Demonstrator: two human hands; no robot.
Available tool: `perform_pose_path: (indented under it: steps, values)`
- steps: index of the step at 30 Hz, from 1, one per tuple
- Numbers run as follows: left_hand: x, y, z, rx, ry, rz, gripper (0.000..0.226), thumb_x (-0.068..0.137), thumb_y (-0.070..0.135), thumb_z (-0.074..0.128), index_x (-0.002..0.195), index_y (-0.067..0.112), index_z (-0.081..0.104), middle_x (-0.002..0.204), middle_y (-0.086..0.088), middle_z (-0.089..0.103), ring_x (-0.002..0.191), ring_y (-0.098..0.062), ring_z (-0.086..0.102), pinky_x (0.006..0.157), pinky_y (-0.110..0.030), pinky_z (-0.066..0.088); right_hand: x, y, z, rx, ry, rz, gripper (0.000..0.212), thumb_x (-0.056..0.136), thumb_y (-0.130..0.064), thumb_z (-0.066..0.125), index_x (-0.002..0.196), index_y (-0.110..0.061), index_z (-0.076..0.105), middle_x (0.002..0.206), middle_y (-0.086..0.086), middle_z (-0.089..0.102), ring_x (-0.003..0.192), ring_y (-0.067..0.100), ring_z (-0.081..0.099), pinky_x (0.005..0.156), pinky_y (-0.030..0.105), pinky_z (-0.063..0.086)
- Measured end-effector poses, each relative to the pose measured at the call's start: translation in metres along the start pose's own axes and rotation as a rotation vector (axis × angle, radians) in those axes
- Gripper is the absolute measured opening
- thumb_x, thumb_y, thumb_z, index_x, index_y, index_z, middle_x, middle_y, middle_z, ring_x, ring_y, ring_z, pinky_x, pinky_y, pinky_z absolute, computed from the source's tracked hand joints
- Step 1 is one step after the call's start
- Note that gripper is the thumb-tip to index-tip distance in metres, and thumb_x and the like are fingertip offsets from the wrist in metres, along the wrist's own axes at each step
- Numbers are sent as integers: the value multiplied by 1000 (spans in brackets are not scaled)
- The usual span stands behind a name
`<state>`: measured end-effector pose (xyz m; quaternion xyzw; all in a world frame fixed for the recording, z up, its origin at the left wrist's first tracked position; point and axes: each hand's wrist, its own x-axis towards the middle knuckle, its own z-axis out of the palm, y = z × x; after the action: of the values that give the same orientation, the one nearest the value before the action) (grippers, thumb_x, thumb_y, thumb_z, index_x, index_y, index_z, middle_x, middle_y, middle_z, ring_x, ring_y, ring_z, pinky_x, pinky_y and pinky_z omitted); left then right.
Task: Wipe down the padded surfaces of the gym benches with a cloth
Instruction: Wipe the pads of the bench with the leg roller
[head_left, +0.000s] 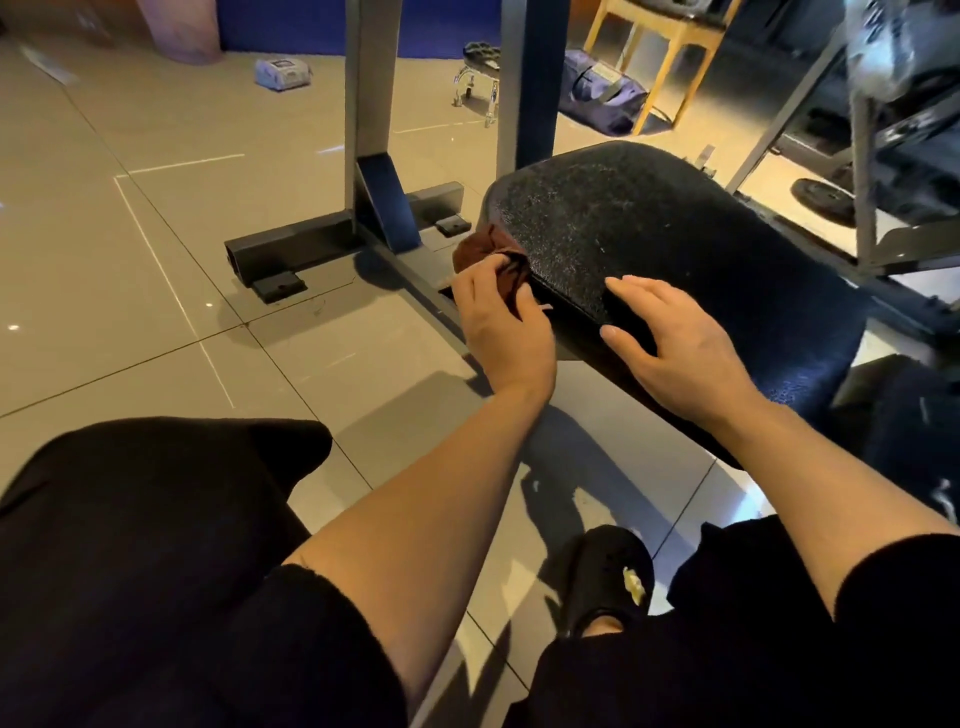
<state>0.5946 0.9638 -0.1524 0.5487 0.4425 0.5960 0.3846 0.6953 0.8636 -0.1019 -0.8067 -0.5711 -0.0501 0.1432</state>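
Left hand (501, 325), at centre frame, has its fingers curled round a bunched dark reddish-brown cloth (493, 260), holding it against the left edge of the black textured padded bench seat (649, 234). Right hand (670, 343), just right of centre, lies flat on the near edge of the pad with fingers straight and spread, gripping nothing. The bench's dark steel frame (322, 247) stands on a glossy grey tiled floor (130, 260); a wooden chair (670, 36) and a dark blue bag (602, 91) occupy the upper right.
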Motion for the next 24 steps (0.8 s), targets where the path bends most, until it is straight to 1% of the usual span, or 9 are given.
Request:
perform_pose_path:
  steps: [3, 6, 8, 10, 12, 15, 17, 21, 24]
  values:
    - [-31, 0, -4, 27, -166, 175, 25, 81, 0, 63, 106, 4, 61, 109, -10, 54, 99, -15, 51, 88, -2, 33, -12, 12, -2, -22, 63, 15, 43, 97, -27, 53, 138, -14, 52, 139, 6, 53, 129, 22, 46, 105, 38, 41]
    - [-26, 6, -2, 46, -139, 260, 27, 83, 3, 61, 110, 5, 60, 112, -11, 55, 104, -17, 51, 93, -18, 40, -14, 18, -4, -48, 90, 33, 39, 97, -26, 52, 133, -11, 57, 134, 8, 57, 124, 24, 50, 101, 38, 43]
    - [-7, 21, 4, 57, -149, 292, 32, 86, 6, 59, 117, 7, 58, 120, -11, 55, 110, -18, 48, 96, -14, 35, -13, 21, -7, -42, 85, 70, 40, 99, -28, 49, 135, -13, 55, 136, 6, 54, 126, 22, 48, 101, 37, 42]
    - [9, 36, 13, 104, -280, 332, 36, 88, 4, 57, 124, 10, 57, 127, -9, 54, 115, -19, 47, 99, -16, 32, -13, 26, -8, -39, 67, 98, 41, 100, -31, 47, 138, -16, 52, 140, 4, 50, 129, 20, 45, 103, 37, 41]
    - [21, 41, 23, 227, -426, 381, 41, 89, 2, 55, 129, 13, 55, 136, -7, 51, 125, -22, 44, 108, -26, 30, -14, 33, -8, -38, 43, 116, 43, 100, -34, 46, 140, -18, 49, 143, 3, 48, 131, 19, 42, 105, 37, 40]
    - [29, 42, 33, 457, -580, 355, 47, 92, 6, 55, 137, 16, 50, 151, -7, 36, 138, -25, 31, 116, -37, 22, -16, 46, -11, -8, 15, 145, 44, 100, -36, 44, 142, -21, 47, 145, 1, 45, 134, 18, 39, 106, 35, 37]
    - [31, 47, 40, 512, -629, 337, 47, 92, 9, 55, 138, 17, 49, 150, -6, 37, 136, -25, 35, 112, -36, 28, -16, 54, -13, 23, -11, 143, 45, 101, -36, 43, 144, -24, 44, 148, -1, 42, 137, 16, 35, 109, 34, 34]
    - [20, 57, 58, 555, -737, 464, 45, 87, 5, 56, 131, 17, 57, 138, -3, 52, 125, -25, 48, 101, -35, 36, -25, 63, -19, 37, -55, 107, 47, 101, -37, 42, 147, -27, 39, 153, -4, 35, 141, 12, 28, 112, 30, 27]
    - [-7, 59, 68, 591, -799, 508, 45, 87, 6, 56, 130, 19, 58, 141, 0, 50, 125, -24, 49, 101, -36, 37, -40, 76, -26, 23, -51, 108, 44, 101, -34, 43, 144, -25, 42, 150, -4, 39, 139, 12, 31, 111, 28, 27]
